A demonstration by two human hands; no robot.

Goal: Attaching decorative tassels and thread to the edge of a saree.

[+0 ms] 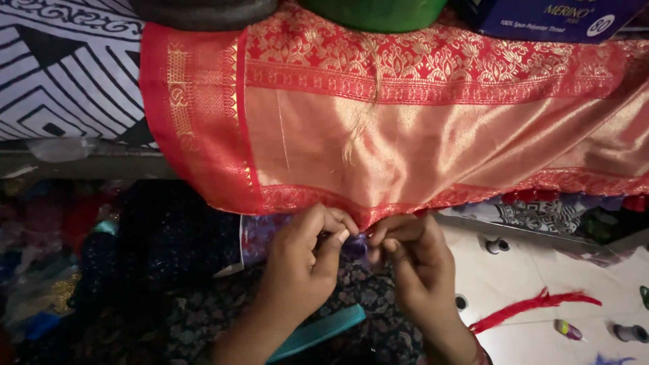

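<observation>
Head view: left hand [307, 260] and right hand [409, 260] close together, both pinched narrow on lower edge of red silk cloth with gold woven border [405, 135] (cloth hangs from shelf above). Small purple tuft [355, 246] between fingertips. Red thread strand [534, 307] lies on white floor [541, 270] at right.

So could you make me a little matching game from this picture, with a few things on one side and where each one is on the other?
Things:
1. red and gold cloth
2. left hand
3. red strip
4. black and white patterned fabric

Places:
A. lying on the white floor at lower right
B. upper left corner, beside the cloth
C. draped across the middle, its lower edge at the fingers
D. pinching at the cloth's lower hem, next to the right hand

Pairs: 1-C, 2-D, 3-A, 4-B
</observation>
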